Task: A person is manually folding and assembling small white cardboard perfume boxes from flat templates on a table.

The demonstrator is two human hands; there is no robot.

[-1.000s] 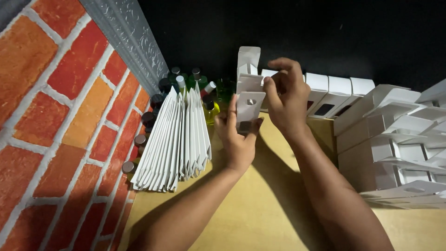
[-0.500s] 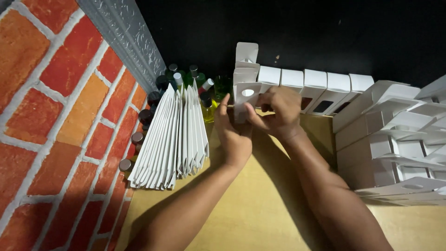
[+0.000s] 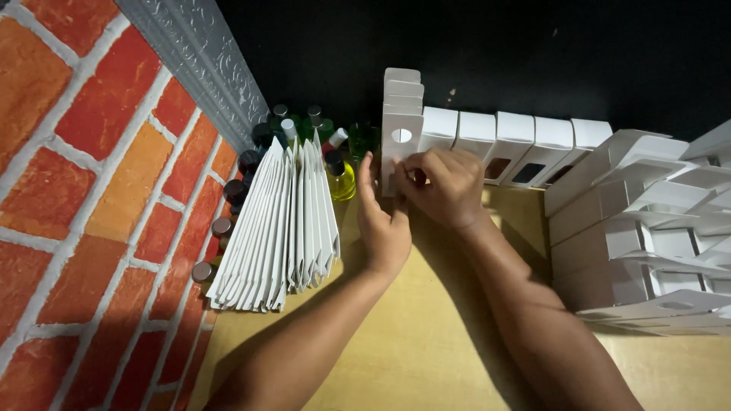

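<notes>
A small white cardboard box [image 3: 401, 144] with a round hole near its top is held upright over the far part of a tan tabletop [image 3: 426, 335], with its flaps standing up above it. It is gripped low on its front face by the right hand [image 3: 445, 186], whose fingers are curled and pinched closed on the card. The left hand [image 3: 383, 221] is pressed flat against the box's left edge, fingers extended and straight, so the box is steadied between the two hands.

The work appears to be well underway. A row of assembled white boxes [image 3: 510, 144] is stood along the dark back wall just to the right of the held box, and a large heap of assembled boxes [image 3: 647, 228] is stacked at the far right. Much seems left: a fanned stack of flat, unfolded box blanks [image 3: 282, 221] is leaned just left of the hands, and a cluster of small bottles [image 3: 304, 129], green and yellow among them, is gathered behind it beside a brick-patterned wall [image 3: 84, 190]. Whether the held box is filled cannot be told.
</notes>
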